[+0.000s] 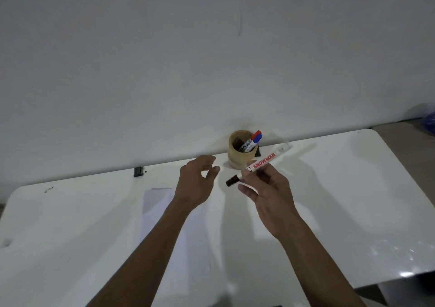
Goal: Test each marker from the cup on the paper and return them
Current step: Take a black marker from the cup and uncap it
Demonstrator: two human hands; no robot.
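My right hand (268,193) grips a white marker (263,163) with red lettering and a black cap that points down-left. It is held in the air just in front of the tan cup (240,158). The cup stands at the table's far edge against the wall and holds other markers (253,140), one with a red and blue top. My left hand (197,182) hovers left of the marker's cap, fingers apart, holding nothing. A white sheet of paper (162,203) lies on the table under my left forearm, partly hidden by it.
The white table (353,189) meets a plain wall at the back. A small black object (138,171) sits at the far edge, left of the cup. Blue material (429,123) shows at the far right beyond the table.
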